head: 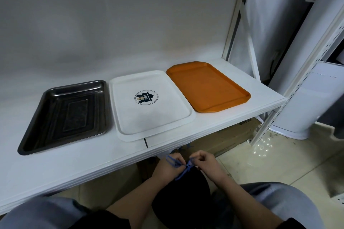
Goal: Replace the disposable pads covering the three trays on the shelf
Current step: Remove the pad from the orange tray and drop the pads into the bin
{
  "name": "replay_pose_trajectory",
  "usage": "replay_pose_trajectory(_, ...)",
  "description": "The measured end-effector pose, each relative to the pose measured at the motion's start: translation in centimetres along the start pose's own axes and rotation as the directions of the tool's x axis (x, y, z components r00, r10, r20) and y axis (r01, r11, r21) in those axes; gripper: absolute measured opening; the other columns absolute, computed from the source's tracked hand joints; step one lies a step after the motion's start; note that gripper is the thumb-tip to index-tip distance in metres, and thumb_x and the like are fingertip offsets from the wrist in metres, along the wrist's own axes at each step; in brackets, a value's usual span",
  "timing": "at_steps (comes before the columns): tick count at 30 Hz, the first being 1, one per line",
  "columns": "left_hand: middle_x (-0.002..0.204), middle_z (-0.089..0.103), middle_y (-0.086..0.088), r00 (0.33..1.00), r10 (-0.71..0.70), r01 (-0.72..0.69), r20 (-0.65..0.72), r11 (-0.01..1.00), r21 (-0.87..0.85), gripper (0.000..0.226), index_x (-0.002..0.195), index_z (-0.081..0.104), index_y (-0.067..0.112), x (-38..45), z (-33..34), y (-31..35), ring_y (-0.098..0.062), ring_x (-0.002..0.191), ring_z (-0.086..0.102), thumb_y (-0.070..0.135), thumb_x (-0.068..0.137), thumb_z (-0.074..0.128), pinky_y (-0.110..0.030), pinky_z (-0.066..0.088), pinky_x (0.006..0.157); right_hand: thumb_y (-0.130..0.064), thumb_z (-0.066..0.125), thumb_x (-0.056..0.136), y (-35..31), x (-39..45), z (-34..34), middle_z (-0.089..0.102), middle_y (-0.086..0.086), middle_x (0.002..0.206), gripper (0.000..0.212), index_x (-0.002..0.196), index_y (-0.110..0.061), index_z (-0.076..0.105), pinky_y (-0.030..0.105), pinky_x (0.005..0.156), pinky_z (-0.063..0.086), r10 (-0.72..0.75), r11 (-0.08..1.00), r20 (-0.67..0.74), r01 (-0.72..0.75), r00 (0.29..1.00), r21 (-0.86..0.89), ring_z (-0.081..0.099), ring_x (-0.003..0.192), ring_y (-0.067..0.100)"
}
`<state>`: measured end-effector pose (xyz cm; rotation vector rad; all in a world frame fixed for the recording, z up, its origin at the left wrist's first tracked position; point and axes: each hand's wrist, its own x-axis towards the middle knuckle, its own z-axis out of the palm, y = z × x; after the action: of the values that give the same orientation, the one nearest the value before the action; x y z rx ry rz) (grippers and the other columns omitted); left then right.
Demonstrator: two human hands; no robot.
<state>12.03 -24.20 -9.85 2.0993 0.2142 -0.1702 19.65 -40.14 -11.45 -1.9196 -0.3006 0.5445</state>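
Three trays lie side by side on the white shelf [214,122]: a dark metal tray [67,113] on the left, a white tray [149,121] with a round logo in the middle, an orange tray [206,87] on the right. No pad shows on any of them. Below the shelf's front edge, my left hand [169,168] and my right hand [206,163] each pinch a blue drawstring [183,169] at the mouth of a black bag [184,197] that sits between my knees.
White shelf uprights [275,117] rise at the right. A cardboard box [229,135] sits under the shelf. A white cylindrical appliance [307,80] stands on the tiled floor to the right. A white sheet hangs behind the shelf.
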Motion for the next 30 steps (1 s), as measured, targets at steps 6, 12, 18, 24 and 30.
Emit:
replay_pose_trajectory(6, 0.081, 0.066, 0.003, 0.994, -0.089, 0.083, -0.06, 0.992, -0.092, 0.016, 0.083, 0.065, 0.028, -0.7, -0.5, -0.2, -0.011, 0.076, 0.065, 0.016, 0.093, 0.06, -0.028, 0.054, 0.074, -0.01, 0.053, 0.095, -1.3, -0.1, -0.7, 0.062, -0.015, 0.062, 0.029, 0.074, -0.028, 0.064, 0.016, 0.06, 0.041, -0.087, 0.967, 0.046, 0.096, 0.995, -0.235, 0.055, 0.061, -0.006)
replay_pose_trajectory(12, 0.086, 0.068, -0.003, 0.989, -0.129, 0.125, -0.076, 0.991, -0.051, 0.012, 0.1, 0.066, 0.018, -1.0, -1.1, -0.2, 0.0, 0.053, 0.058, 0.017, 0.096, 0.054, -0.012, 0.048, 0.061, -0.023, 0.059, 0.093, -2.4, -0.3, -1.4, 0.059, -0.01, 0.071, 0.024, 0.07, -0.023, 0.062, 0.017, 0.059, 0.037, -0.059, 0.909, 0.101, 0.096, 0.993, -0.406, 0.054, 0.071, 0.006)
replay_pose_trajectory(18, 0.074, 0.066, 0.003, 0.981, -0.19, 0.185, -0.028, 0.974, -0.128, 0.011, 0.084, 0.063, 0.018, -1.7, -1.5, -1.5, -0.003, 0.06, 0.061, 0.016, 0.094, 0.058, -0.015, 0.049, 0.058, -0.041, 0.063, 0.088, -0.8, -1.0, -2.8, 0.059, -0.001, 0.06, 0.044, 0.045, -0.033, 0.062, 0.028, 0.063, 0.037, 0.047, 0.892, 0.207, 0.052, 0.977, -0.449, 0.056, 0.063, 0.01)
replay_pose_trajectory(24, 0.071, 0.064, 0.007, 0.976, -0.212, 0.214, -0.047, 0.976, 0.034, 0.02, 0.075, 0.059, 0.023, -2.8, -2.1, -3.8, -0.004, 0.062, 0.061, 0.02, 0.094, 0.056, -0.016, 0.049, 0.061, -0.03, 0.056, 0.093, 1.2, -1.9, -3.7, 0.057, -0.005, 0.055, 0.051, 0.042, -0.027, 0.049, 0.03, 0.068, 0.045, 0.074, 0.823, 0.132, 0.014, 0.989, -0.567, 0.061, 0.065, 0.009)
replay_pose_trajectory(30, 0.081, 0.07, 0.0, 0.97, -0.229, 0.243, -0.085, 0.938, 0.249, 0.015, 0.08, 0.057, 0.023, -2.8, -2.0, -4.8, -0.01, 0.07, 0.067, 0.026, 0.094, 0.054, -0.025, 0.054, 0.067, -0.037, 0.048, 0.097, 1.3, -2.4, -3.0, 0.049, -0.003, 0.059, 0.041, 0.057, -0.026, 0.044, 0.03, 0.056, 0.034, 0.114, 0.714, 0.057, -0.042, 0.992, -0.699, 0.047, 0.057, 0.012)
